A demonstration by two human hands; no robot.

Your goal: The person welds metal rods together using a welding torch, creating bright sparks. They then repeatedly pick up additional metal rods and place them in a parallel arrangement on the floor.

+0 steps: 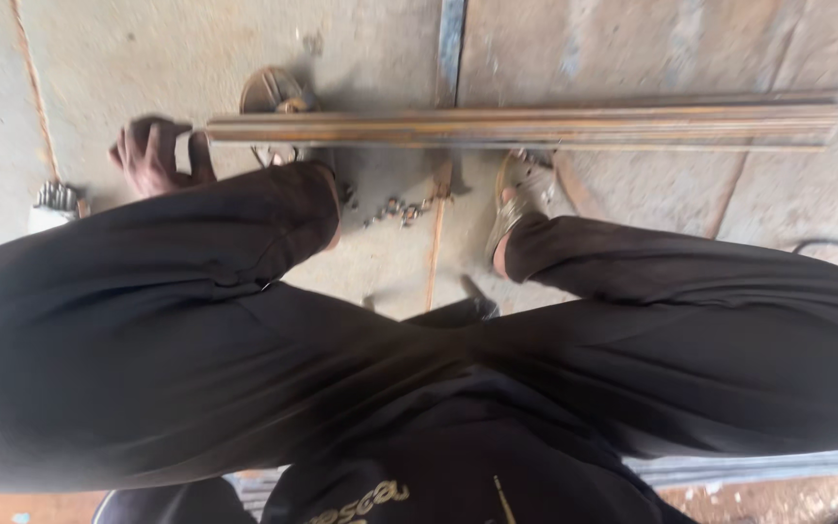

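The person squats over a concrete floor (380, 58), knees spread wide in black trousers (196, 320). The left hand (152, 155) reaches down beside the left knee, at the left end of a long rusty steel bar (526, 126). Its fingers are curled and its thumb points up, just touching or just short of the bar's end; I cannot tell whether it grips anything. The right hand is out of view.

The bar lies flat on the floor, running left to right in front of both feet. A sandal (273, 92) on the left foot pokes out behind the bar, and the other sandal (521, 194) sits just under it. Between the feet lies a small cluster of nuts or bolts (400, 209). At the left edge stands a white object with metal prongs (55, 204).
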